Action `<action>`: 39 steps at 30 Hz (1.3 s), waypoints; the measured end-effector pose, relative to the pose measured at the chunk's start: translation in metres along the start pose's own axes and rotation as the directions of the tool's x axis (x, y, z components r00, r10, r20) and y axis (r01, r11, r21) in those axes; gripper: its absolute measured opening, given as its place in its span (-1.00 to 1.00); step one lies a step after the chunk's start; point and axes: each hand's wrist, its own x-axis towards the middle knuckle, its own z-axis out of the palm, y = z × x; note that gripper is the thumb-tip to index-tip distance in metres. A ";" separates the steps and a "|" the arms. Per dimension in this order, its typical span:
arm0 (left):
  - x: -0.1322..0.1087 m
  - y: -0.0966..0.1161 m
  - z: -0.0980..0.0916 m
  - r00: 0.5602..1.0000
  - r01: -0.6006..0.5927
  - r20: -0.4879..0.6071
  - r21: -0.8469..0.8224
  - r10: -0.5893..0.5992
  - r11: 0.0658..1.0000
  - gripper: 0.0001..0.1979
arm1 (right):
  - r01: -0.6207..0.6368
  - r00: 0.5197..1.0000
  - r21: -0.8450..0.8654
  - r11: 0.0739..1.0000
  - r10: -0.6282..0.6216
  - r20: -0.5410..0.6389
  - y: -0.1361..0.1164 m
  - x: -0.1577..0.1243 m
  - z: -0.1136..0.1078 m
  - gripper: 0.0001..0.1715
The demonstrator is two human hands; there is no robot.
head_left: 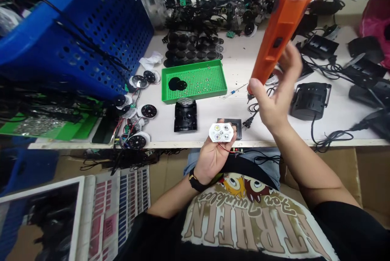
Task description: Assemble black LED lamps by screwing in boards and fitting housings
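Observation:
Palm up near the table's front edge, my left hand [212, 156] holds a white LED light module [222, 132] with several round lenses and a thin red wire. A black square frame piece [238, 127] lies behind it, partly covered. My right hand [278, 94] is raised at an upright orange electric screwdriver [278, 29]; the thumb is on its lower end, and the other fingers curl behind, partly hidden. The screwdriver's bit points down at the table. To the left of the module stands a black housing [185, 116] with a clear lensed top.
A green tray [224, 86] holds small screws and black discs. At left stand a blue basket [100, 21] and wired round parts [148, 111]. Another black housing [309, 100] with a cable sits at right. Tangled cables [210, 9] and black parts fill the back.

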 end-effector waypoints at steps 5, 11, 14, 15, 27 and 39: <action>0.006 -0.002 -0.011 0.995 -0.036 0.092 0.037 0.033 0.999 -0.35 | 0.257 0.928 0.079 0.963 -0.269 0.256 -0.025 -0.045 -0.017 -0.21; 0.006 -0.001 -0.015 0.988 -0.056 0.148 0.060 0.046 0.997 -0.41 | 0.074 0.867 0.203 0.976 -0.164 0.472 -0.030 -0.079 -0.009 -0.31; 0.005 0.000 -0.016 0.982 -0.055 0.183 0.077 0.040 0.996 -0.44 | -0.012 0.876 0.227 0.974 -0.100 0.472 -0.030 -0.081 -0.005 -0.36; 0.006 0.001 -0.017 0.981 -0.058 0.188 0.084 0.041 0.995 -0.45 | -0.037 0.874 0.237 0.971 -0.083 0.478 -0.031 -0.080 -0.005 -0.38; 0.004 0.005 -0.025 0.974 -0.077 0.223 0.202 0.031 0.976 -0.51 | -0.232 0.837 0.269 0.935 0.051 0.545 -0.036 -0.077 -0.007 -0.45; 0.011 0.140 -0.022 0.855 -0.511 0.505 0.859 0.117 0.021 -0.70 | -0.050 0.773 -0.006 0.999 0.043 0.634 0.001 -0.091 -0.018 -0.35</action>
